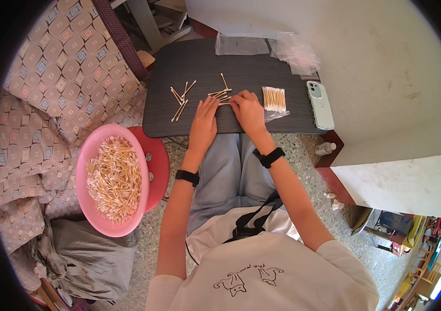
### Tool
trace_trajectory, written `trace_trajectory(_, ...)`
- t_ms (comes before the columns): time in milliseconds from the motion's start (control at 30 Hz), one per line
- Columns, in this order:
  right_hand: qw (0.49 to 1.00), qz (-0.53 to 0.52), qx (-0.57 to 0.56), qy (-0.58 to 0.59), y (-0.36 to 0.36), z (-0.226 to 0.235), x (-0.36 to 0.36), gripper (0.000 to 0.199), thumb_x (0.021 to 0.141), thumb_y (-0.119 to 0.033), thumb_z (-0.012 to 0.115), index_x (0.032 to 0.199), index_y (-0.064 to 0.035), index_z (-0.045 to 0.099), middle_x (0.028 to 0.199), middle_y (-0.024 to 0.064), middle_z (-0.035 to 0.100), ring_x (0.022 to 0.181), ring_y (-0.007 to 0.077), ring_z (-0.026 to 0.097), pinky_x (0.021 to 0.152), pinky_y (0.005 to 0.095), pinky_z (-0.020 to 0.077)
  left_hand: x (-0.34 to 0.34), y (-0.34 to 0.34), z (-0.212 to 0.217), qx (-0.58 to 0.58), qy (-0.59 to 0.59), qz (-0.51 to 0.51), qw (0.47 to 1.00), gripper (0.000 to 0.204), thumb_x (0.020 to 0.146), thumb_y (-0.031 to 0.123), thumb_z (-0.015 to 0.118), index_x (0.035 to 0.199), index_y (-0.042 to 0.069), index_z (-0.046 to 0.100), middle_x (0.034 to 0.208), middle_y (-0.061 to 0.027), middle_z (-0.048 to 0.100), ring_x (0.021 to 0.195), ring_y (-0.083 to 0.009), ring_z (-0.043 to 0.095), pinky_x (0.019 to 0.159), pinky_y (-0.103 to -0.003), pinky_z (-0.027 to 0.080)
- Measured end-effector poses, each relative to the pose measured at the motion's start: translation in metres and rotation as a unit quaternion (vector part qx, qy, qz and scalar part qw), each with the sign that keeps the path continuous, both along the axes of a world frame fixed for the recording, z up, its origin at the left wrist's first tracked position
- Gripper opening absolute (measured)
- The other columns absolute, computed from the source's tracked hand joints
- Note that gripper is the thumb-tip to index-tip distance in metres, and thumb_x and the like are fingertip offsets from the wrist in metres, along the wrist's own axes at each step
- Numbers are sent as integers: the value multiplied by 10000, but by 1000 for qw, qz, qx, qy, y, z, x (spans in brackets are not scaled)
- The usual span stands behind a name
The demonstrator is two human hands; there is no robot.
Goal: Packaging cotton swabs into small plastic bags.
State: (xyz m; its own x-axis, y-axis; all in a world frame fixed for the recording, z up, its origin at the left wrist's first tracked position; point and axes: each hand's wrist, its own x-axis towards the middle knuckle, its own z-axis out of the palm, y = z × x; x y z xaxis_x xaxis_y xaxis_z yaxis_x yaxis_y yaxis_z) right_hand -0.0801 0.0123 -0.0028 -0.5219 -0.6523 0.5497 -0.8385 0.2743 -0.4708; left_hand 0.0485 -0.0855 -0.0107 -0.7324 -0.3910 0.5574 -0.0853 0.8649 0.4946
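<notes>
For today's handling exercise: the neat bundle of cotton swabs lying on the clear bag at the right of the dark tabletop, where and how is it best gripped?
Probably across the middle of the swab bundle, pinching its two long sides from above. The sticks lie parallel and flat, tips at both ends, so a squeeze across the shafts likely keeps them together. The right hand is nearest, just left of the bundle; the phone leaves less room on the other side.

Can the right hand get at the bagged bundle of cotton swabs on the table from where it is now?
Probably yes. The right hand rests on the dark table, just beside the bagged bundle of cotton swabs, with nothing between them. The phone lies farther right.
</notes>
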Motion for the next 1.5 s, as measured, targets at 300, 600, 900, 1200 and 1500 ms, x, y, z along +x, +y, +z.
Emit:
trace_trajectory(300,999,-37,-21,-32,-3,-5,-4,34,761,-90,694,794,-94,703,866,79,610,844,281,607,701,386,541,-2,-2,-1,77,29,-14,997,440,830,-122,427,1228,-1,571,1263,-171,593,1254,-332,510,1119,-426,368)
trace_trajectory(600,992,-47,-46,-108,-10,-6,-4,64,733,-66,713,796,-63,728,881,108,628,870,311,620,740,402,534,-3,-2,0,98,55,-20,993,381,855,-124,419,1165,-7,608,1198,-172,634,1209,-334,552,1097,-408,397)
trace_trajectory(900,972,20,-105,-211,-16,1,0,106,699,-20,741,802,-15,715,816,132,653,704,255,673,657,351,534,-3,-6,-1,149,53,-12,987,382,847,-98,456,1174,21,612,1206,-169,624,1205,-331,550,1097,-419,397)
trace_trajectory(1200,969,55,-109,-216,-16,-2,-6,161,735,16,702,893,-11,705,819,112,627,667,235,605,629,362,505,0,6,6,39,-4,7,999,471,809,-94,491,1250,48,574,1300,-142,575,1269,-310,493,1093,-416,398)
trace_trajectory(1500,985,93,-91,-113,-12,-12,-6,378,763,124,537,1073,-33,686,1014,146,508,958,341,524,857,403,445,1,4,0,127,8,-9,992,446,817,-108,465,1214,51,590,1256,-130,597,1212,-322,534,1084,-405,401)
